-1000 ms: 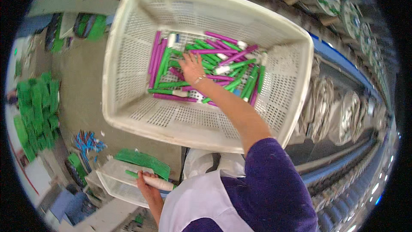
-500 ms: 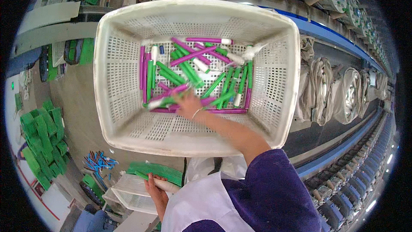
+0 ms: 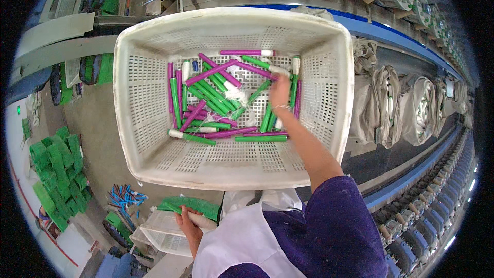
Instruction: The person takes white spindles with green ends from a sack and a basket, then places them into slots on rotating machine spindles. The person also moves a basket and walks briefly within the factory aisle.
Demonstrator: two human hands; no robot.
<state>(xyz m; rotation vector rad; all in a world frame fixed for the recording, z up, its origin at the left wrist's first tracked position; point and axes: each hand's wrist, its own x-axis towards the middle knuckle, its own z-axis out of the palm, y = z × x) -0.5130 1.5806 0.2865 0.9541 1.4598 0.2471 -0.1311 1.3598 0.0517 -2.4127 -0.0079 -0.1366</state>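
A large white perforated plastic basket (image 3: pixel 154 139) holds several green and purple bobbin tubes (image 3: pixel 216 98) with white tips and some loose thread. My right hand (image 3: pixel 280 92) reaches into the basket's right side, fingers down among the tubes; what it grips I cannot tell. Low at my left side, my left hand (image 3: pixel 188 224) is shut on a white-tipped green tube (image 3: pixel 198 220) over a smaller white crate (image 3: pixel 159 237) that holds green tubes.
A spinning machine with a blue rail (image 3: pixel 406 46), grey cloth bundles (image 3: pixel 417 108) and rows of spindles (image 3: pixel 422 226) runs along the right. Green tubes (image 3: pixel 54 175) and blue ones (image 3: pixel 123 195) lie on the floor at left.
My right hand has moved from the basket's middle toward its right side. The view has shifted, so the basket sits more centred.
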